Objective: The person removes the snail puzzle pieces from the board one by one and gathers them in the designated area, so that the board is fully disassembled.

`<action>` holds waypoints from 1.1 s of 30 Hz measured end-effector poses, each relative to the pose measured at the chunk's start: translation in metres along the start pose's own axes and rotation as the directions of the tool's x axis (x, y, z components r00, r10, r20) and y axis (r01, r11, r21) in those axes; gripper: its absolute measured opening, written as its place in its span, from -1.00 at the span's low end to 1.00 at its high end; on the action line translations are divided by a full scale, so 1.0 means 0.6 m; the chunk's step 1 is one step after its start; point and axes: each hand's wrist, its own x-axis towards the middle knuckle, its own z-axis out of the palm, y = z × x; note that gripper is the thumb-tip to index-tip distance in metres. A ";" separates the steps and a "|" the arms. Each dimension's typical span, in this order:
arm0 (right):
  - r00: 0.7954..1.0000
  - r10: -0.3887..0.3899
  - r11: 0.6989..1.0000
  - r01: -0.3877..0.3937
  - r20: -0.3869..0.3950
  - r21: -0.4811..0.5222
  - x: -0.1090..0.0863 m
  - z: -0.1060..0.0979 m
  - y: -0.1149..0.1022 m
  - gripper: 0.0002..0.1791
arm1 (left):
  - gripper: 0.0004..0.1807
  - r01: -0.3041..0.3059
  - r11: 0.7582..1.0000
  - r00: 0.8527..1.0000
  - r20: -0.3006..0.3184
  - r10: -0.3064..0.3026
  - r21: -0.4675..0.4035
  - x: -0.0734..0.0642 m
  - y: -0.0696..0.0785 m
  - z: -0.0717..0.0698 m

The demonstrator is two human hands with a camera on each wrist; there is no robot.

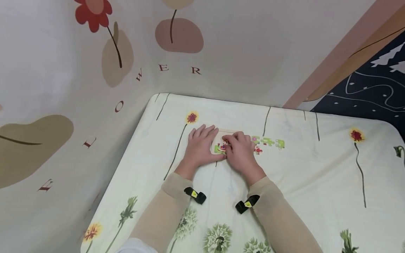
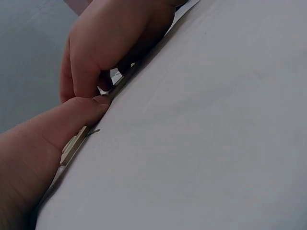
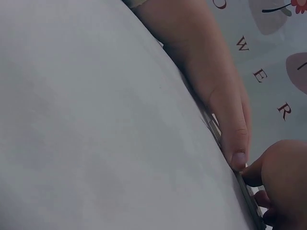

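Note:
A small pale wooden puzzle board (image 1: 217, 138) lies flat on the bed, with a green and red puzzle piece (image 1: 219, 149) in its lower left. My left hand (image 1: 200, 146) lies along the board's left side, fingers straight and thumb stretched along the near edge. In the left wrist view that thumb (image 2: 91, 112) presses at the board's edge. Over the board's right half, my right hand (image 1: 241, 151) has its fingers curled and pinches a puzzle piece at the fingertips, mostly hidden beneath them. Close by in the right wrist view are the left thumb (image 3: 237, 148) and the right fingers (image 3: 283, 177).
Right of the board lie several loose pieces: a green one (image 1: 267, 141), another green one (image 1: 280, 144) and a red one (image 1: 258, 150). The flower-print sheet (image 1: 316, 168) is under everything. A wall with printed letters (image 1: 196, 70) rises behind and to the left.

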 end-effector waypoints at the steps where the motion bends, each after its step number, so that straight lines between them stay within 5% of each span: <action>1: 1.000 0.001 1.000 -0.001 -0.003 0.007 0.000 0.000 0.000 -0.64 | 0.17 0.001 1.000 1.000 0.000 -0.001 0.003 0.000 0.000 0.001; 18: 0.998 0.002 0.997 0.003 -0.055 0.081 -0.003 0.004 0.008 -0.65 | 0.18 -0.003 1.000 1.000 -0.006 0.003 0.001 -0.001 0.000 0.001; 33: 0.986 -0.105 0.982 0.122 -0.126 0.141 -0.010 0.006 0.021 -0.53 | 0.20 -0.009 1.000 1.000 -0.015 0.009 -0.002 -0.002 -0.001 0.003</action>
